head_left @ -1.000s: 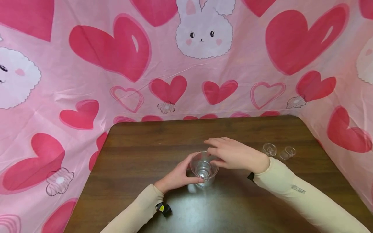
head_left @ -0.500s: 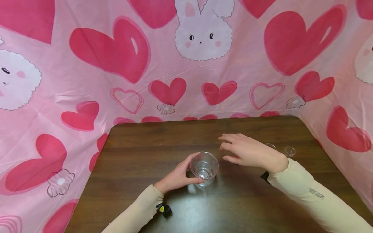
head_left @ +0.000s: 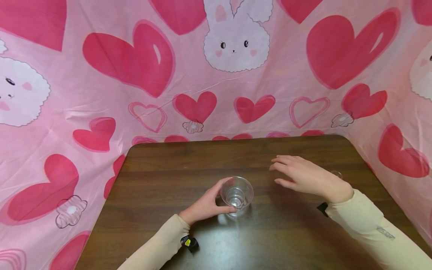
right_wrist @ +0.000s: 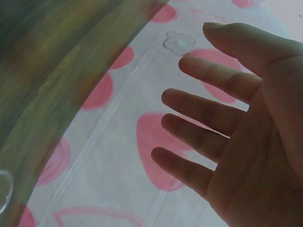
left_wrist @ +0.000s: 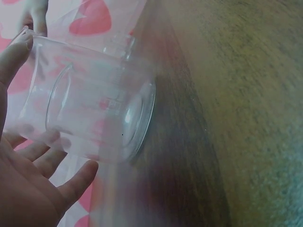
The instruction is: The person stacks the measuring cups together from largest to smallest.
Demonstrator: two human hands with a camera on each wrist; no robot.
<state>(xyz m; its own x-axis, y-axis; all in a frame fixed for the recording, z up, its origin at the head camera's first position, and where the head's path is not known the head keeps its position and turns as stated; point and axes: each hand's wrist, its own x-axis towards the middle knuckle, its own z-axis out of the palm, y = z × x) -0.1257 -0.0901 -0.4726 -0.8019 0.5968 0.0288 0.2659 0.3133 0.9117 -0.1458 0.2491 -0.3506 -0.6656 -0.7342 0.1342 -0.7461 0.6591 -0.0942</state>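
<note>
Grasping the clear beaker (head_left: 243,200), likely slick, breakable and best held round its wall, the left hand (head_left: 208,204) sits left of the empty, relaxed right hand (head_left: 305,176).

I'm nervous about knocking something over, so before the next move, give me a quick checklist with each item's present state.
1. Left-hand grip on the large clear beaker: ok, thumb and fingers are on its wall.
2. Large clear beaker upright on the table: ok.
3. Smaller beaker inside the large one: ok, nested within it.
4. Smaller beaker clear of the outer wall: cannot tell, the see-through layers overlap.
5. Right-hand grip free: ok, fingers spread, holding nothing.
6. Separate small beaker in full view: not ok, only part of its rim shows in the head view.
</note>
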